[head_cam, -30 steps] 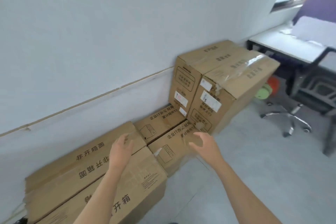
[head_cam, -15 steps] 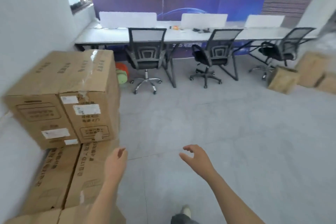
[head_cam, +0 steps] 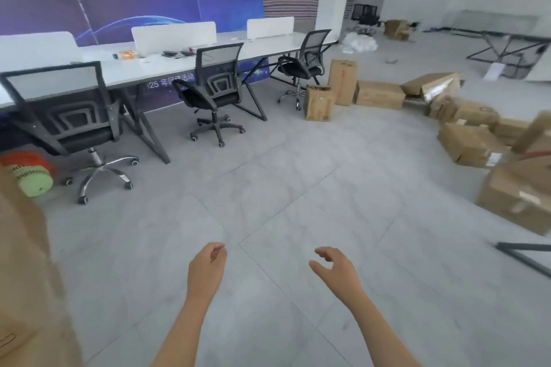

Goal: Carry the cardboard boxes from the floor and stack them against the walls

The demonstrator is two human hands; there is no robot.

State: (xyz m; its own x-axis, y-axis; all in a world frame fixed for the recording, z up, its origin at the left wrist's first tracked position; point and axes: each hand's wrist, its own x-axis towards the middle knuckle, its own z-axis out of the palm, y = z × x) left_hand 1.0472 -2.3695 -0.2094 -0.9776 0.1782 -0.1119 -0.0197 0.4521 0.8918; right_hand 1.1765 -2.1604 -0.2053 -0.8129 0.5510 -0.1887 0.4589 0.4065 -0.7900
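Observation:
Several brown cardboard boxes lie scattered on the grey floor at the right: a small one (head_cam: 318,103), a tall upright one (head_cam: 343,80), a flat one (head_cam: 379,95), and a nearer one (head_cam: 469,144). A large box (head_cam: 515,198) sits at the right edge. A blurred edge of the stacked boxes (head_cam: 26,262) fills the left border. My left hand (head_cam: 207,268) and my right hand (head_cam: 337,270) hover over bare floor, fingers loosely curled, holding nothing.
Three black mesh office chairs (head_cam: 214,92) stand at a long white desk (head_cam: 167,61) along the purple banner wall. A green and orange roll (head_cam: 31,177) lies under the desk at left. A black metal bar (head_cam: 524,250) lies on the floor at right.
My view has swung right, away from the stacked boxes at the wall toward the open room and the scattered boxes. Both hands stay empty in front of me.

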